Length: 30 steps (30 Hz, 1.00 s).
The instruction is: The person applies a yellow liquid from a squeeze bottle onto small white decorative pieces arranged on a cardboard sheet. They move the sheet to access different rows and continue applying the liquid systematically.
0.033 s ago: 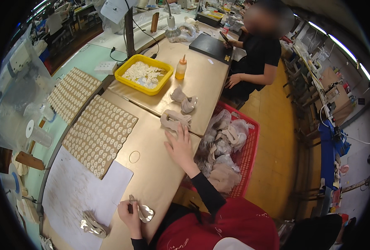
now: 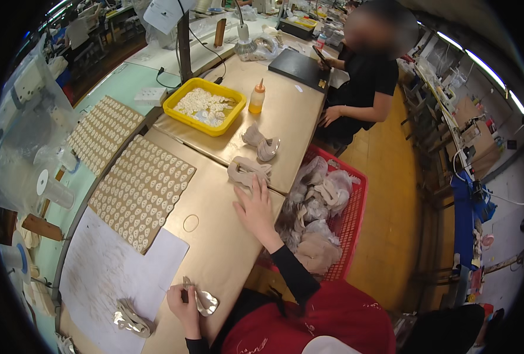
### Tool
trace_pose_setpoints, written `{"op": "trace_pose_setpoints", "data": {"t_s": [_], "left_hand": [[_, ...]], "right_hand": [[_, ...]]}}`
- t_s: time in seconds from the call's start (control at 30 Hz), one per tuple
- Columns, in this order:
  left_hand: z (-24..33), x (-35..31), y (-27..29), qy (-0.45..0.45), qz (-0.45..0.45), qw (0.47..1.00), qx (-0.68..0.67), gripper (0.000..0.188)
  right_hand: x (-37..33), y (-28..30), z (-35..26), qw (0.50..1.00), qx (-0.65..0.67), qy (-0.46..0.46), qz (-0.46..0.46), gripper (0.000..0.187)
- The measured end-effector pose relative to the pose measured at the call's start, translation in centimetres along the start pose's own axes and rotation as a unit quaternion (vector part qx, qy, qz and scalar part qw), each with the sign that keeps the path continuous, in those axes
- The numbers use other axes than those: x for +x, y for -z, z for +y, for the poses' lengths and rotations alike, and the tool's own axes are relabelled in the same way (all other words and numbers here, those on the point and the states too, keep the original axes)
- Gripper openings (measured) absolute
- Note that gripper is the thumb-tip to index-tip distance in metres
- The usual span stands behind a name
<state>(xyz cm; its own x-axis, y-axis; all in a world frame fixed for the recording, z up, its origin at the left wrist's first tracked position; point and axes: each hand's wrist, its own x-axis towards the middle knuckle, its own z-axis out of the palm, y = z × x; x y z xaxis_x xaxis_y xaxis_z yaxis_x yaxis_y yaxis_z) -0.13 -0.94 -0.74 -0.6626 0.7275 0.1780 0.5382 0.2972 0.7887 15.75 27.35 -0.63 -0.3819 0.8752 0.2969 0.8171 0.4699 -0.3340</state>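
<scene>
Near the front edge of the table, my left hand [image 2: 183, 305] is closed, pinching a shiny gold-and-beige curved cut piece [image 2: 206, 302]. Farther off, my right hand [image 2: 256, 211] lies with its fingers stretched out, the tips touching a stack of beige looped cut pieces [image 2: 242, 168]. Just beyond that stack sits another beige bundle [image 2: 261, 143]. To the left of my left hand, a bundle of shiny curved pieces [image 2: 133, 318] rests partly on a white sheet [image 2: 114, 268]. A thin rubber band [image 2: 191, 223] lies flat between my hands.
Brown boards with rows of small pale pieces [image 2: 141, 192] lie at the left. A yellow tray [image 2: 206, 127] holds small white pieces, beside a squeeze bottle [image 2: 256, 97]. A red basket [image 2: 356, 218] of bagged pieces stands right of the table. A seated person [image 2: 365, 94] holds a phone.
</scene>
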Motion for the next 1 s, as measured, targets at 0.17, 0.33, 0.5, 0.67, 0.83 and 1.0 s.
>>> {"op": "trace_pose_setpoints", "data": {"t_s": [0.17, 0.33, 0.5, 0.67, 0.83, 1.0], "left_hand": [[0.1, 0.9, -0.4, 0.014, -0.002, 1.000, 0.000, 0.015], [0.7, 0.6, -0.4, 0.016, -0.004, 1.000, -0.002, 0.013], [0.7, 0.6, -0.4, 0.020, -0.004, 1.000, 0.003, 0.013], [0.8, 0.7, -0.3, 0.022, -0.008, 1.000, 0.000, 0.011], [0.9, 0.7, -0.4, 0.021, -0.003, 1.000, -0.002, 0.012], [1.0, 0.7, -0.4, 0.025, -0.003, 1.000, 0.000, 0.012]], "right_hand": [[1.2, 0.0, -0.3, 1.000, -0.002, 0.013, 0.024, 0.044], [0.9, 0.3, -0.2, 1.000, 0.000, 0.000, -0.001, 0.043], [0.9, 0.5, -0.1, 1.000, 0.000, 0.004, -0.001, 0.043], [1.0, 0.4, -0.2, 1.000, -0.010, 0.003, 0.008, 0.043], [1.0, 0.4, 0.0, 1.000, -0.006, 0.005, 0.001, 0.043], [1.0, 0.5, -0.1, 1.000, -0.005, 0.006, 0.001, 0.044]]}}
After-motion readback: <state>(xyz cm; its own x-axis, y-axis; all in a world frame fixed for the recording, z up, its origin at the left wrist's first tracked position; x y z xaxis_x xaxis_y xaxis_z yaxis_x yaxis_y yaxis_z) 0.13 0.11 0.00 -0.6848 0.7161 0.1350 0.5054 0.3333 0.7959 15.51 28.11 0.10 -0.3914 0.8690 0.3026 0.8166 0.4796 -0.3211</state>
